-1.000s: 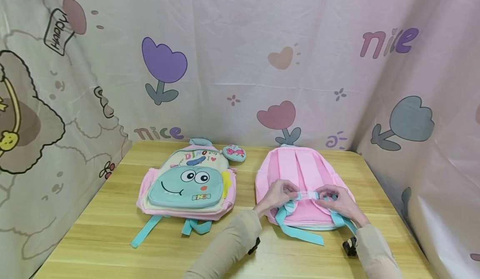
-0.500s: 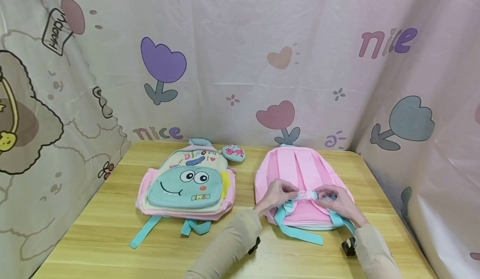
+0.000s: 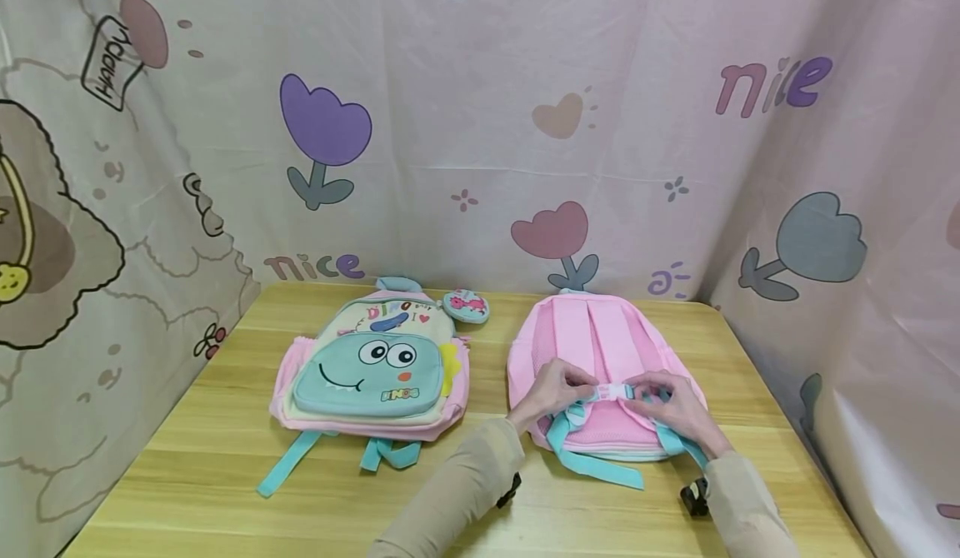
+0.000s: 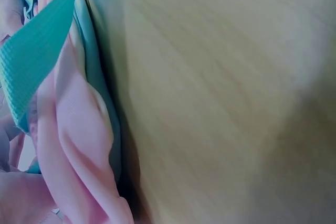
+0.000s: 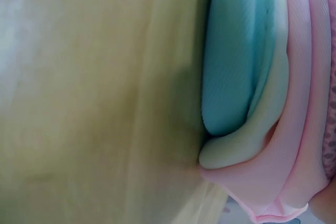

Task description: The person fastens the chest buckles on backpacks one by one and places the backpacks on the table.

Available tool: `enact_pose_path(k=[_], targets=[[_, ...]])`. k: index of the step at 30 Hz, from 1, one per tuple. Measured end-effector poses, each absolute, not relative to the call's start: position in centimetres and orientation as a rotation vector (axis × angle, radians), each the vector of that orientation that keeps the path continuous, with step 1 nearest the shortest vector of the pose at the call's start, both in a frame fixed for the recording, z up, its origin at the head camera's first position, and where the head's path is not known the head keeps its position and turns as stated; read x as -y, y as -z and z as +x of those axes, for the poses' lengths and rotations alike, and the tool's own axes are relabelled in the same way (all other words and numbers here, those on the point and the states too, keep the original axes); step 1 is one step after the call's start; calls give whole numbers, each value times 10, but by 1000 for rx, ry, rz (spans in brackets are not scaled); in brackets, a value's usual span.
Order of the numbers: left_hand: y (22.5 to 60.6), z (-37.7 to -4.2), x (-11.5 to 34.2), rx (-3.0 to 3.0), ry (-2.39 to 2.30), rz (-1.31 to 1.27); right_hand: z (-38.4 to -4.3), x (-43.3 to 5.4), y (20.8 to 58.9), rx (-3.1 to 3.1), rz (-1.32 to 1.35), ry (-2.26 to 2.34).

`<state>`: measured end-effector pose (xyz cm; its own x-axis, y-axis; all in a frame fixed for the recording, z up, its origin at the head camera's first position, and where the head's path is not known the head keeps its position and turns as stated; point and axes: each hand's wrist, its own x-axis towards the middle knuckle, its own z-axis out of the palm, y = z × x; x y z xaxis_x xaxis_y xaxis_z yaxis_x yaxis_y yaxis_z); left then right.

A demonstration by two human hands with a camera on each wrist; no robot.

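Note:
A pink backpack [image 3: 592, 333] lies back side up on the right half of the table, with its two pink shoulder straps showing. Across the lower straps runs a pale clip buckle [image 3: 615, 392] on short teal webbing. My left hand [image 3: 553, 390] pinches the buckle's left end between thumb and fingers. At the other end, my right hand [image 3: 677, 408] pinches the webbing beside the buckle. Loose teal straps [image 3: 603, 469] hang over the bag's bottom edge. The left wrist view shows a teal strap [image 4: 39, 51] close up; the right wrist view shows the bag's layered bottom [image 5: 294, 77].
On the left lies a second backpack [image 3: 367, 375], dinosaur face up, with teal straps [image 3: 288, 462] trailing forward and a round pouch [image 3: 466, 306] at its upper right. The wooden table [image 3: 225, 491] meets a printed curtain [image 3: 450, 125] behind.
Both hands stay at the two ends of the buckle with barely any movement. The whole scene has drifted slightly left in the head view.

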<state>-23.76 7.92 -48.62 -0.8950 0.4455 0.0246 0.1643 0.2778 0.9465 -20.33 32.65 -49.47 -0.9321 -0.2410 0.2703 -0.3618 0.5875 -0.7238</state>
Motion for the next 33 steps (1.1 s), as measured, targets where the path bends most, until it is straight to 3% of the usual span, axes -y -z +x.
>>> enact_pose_path(k=[18,33], targets=[[484,-234,-82,-2338,-1685,526,-200,-326,492,2707,578,-1217],[485,-235,-83,-2342,-1718,548,-203,-324,489,2796,410,-1214]])
